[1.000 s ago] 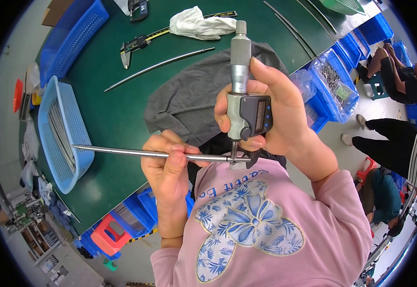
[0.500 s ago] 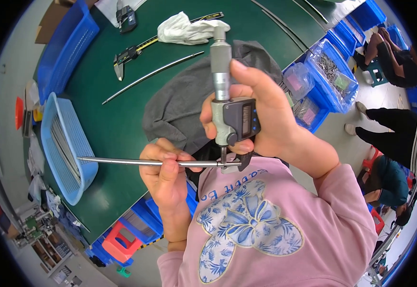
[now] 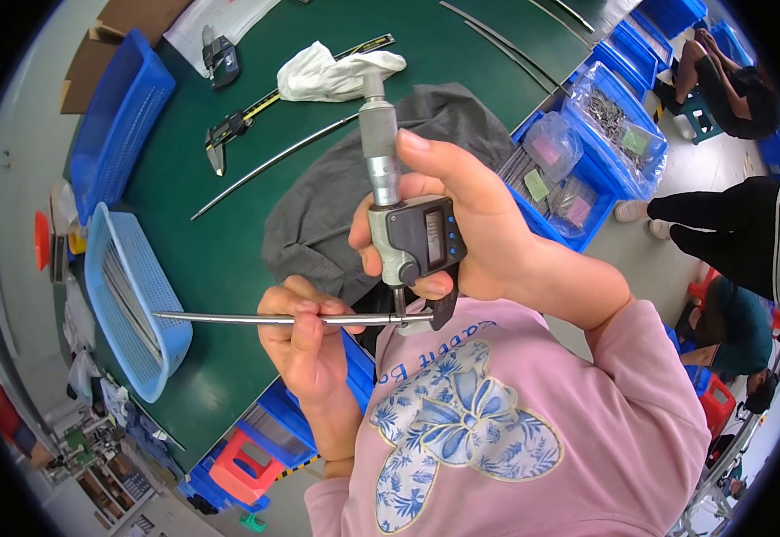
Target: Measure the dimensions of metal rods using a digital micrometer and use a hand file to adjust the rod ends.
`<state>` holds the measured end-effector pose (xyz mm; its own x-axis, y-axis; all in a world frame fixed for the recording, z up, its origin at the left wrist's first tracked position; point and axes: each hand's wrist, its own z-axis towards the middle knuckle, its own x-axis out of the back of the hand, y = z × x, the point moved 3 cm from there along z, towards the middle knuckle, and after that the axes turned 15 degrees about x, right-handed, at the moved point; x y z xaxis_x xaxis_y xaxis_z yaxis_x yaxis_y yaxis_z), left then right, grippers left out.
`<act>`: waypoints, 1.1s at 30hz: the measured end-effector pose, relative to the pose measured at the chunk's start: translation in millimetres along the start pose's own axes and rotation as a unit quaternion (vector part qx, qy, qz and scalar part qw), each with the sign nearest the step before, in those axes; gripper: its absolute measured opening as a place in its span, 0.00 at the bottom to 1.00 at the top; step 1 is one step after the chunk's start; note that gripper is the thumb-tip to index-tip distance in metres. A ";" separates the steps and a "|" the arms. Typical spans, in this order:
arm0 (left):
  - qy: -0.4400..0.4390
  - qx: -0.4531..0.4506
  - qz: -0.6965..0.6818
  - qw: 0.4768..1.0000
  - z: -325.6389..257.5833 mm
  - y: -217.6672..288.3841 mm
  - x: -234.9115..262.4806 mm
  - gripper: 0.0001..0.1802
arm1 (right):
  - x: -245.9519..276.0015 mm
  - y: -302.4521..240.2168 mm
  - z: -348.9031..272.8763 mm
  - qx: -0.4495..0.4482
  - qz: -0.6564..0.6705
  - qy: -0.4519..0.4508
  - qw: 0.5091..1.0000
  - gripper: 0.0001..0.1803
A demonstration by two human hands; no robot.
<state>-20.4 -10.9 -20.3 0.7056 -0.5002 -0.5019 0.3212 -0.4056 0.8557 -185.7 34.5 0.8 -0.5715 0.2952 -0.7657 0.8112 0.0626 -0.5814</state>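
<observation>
My right hand (image 3: 470, 215) is closed around a digital micrometer (image 3: 408, 237), its thumb beside the grey thimble at the top. Between the fingers and thumb of my left hand (image 3: 305, 345) is a thin metal rod (image 3: 229, 318), held about level. The rod's right end lies in the micrometer's jaw opening, below the spindle; whether the spindle presses on it I cannot tell. The rod's left end reaches over a light blue basket (image 3: 175, 353). Behind both hands a dark grey cloth (image 3: 318, 224) lies on the green table.
Another metal rod (image 3: 269, 166), a caliper (image 3: 229, 132) and a white glove (image 3: 327, 76) lie on the table (image 3: 175, 242). A second micrometer (image 3: 220, 58) is at the back left. Blue bins (image 3: 618, 170) of metal parts stand at the right; people sit and stand beyond them.
Both hands, with the micrometer and rod, have shifted slightly left and down in the picture. The background has shifted too. My grip on both things looks the same.
</observation>
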 end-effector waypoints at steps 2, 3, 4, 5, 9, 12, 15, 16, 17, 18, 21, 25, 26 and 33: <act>0.001 -0.001 -0.007 1.000 0.5 0.6 -0.7 0.06 | -0.8 0.4 -0.2 -0.008 -0.003 0.000 1.000 0.38; 0.008 -0.004 -0.006 1.000 0.0 1.5 -0.7 0.06 | -0.7 -0.7 -0.5 0.006 -0.009 -0.008 1.000 0.38; 0.001 -0.004 -0.004 1.000 -0.3 2.0 -1.9 0.06 | -0.6 -1.4 -0.7 0.019 -0.014 -0.016 1.000 0.38; -0.006 -0.004 -0.003 1.000 0.7 1.4 -2.7 0.06 | 0.1 -0.4 -0.1 0.011 0.024 -0.011 1.000 0.38; -0.002 -0.011 0.004 1.000 0.1 2.4 -2.1 0.06 | -1.5 -3.5 -0.5 0.015 0.022 0.014 1.000 0.37; 0.000 -0.009 0.002 1.000 -0.3 3.0 -2.3 0.06 | -1.2 -3.2 -0.4 0.019 0.032 0.010 0.999 0.36; -0.002 -0.006 0.002 1.000 -0.2 2.5 -2.5 0.06 | -2.2 -2.0 0.0 0.017 0.019 0.004 1.000 0.36; -0.003 -0.007 0.001 1.000 0.1 2.4 -2.4 0.06 | -2.3 -1.7 0.0 0.015 0.012 0.006 1.000 0.36; -0.004 -0.006 0.000 1.000 0.2 2.0 -2.3 0.06 | -2.0 -1.9 -0.1 0.016 0.011 0.007 1.000 0.36; -0.003 -0.006 0.003 1.000 0.5 1.6 -1.8 0.06 | -1.7 -2.3 -0.1 0.019 -0.004 0.002 1.000 0.37; -0.005 -0.005 0.004 1.000 1.1 0.5 -2.4 0.07 | -0.9 -3.6 -0.7 0.027 -0.030 -0.004 0.999 0.37; 0.010 -0.008 0.006 1.000 -0.7 0.7 -0.8 0.07 | -5.9 -4.7 -1.4 0.017 -0.022 0.017 0.999 0.36; 0.012 -0.011 0.010 1.000 -0.3 0.3 0.0 0.07 | -3.7 -3.7 -1.8 0.023 -0.002 -0.012 1.000 0.31; 0.005 -0.006 0.012 1.000 1.8 -1.6 1.1 0.06 | 2.8 1.9 2.2 0.011 -0.014 -0.004 1.000 0.35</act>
<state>-21.3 -12.1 -22.4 0.7191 -0.5022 -0.4803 0.3121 -0.3841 0.8689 -186.0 33.3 -3.1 -0.5951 0.2852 -0.7514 0.7921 0.0498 -0.6084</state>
